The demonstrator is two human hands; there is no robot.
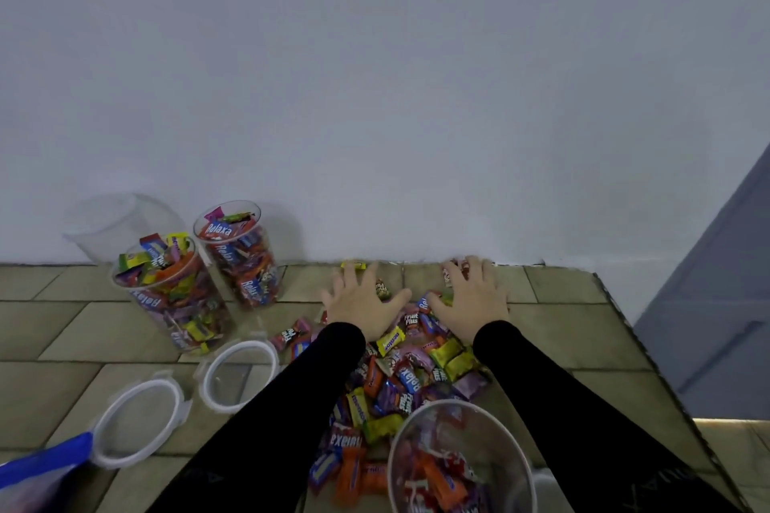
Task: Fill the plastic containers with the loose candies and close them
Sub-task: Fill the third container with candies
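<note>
A heap of loose wrapped candies (400,379) lies in the middle of the tiled surface. My left hand (362,298) and my right hand (473,296) rest flat with spread fingers on the far side of the heap, near the wall. A clear plastic container (454,454) with some candies inside stands at the near edge, between my arms. Two full containers stand at the left, one in front (175,296) and one behind (239,254). An empty clear container (112,225) sits behind them against the wall. Two white-rimmed lids, a nearer one (139,416) and a farther one (237,375), lie on the surface.
A blue and white plastic bag (37,471) shows at the bottom left corner. The white wall runs along the back of the surface. The surface's right edge (633,337) drops off towards a grey door.
</note>
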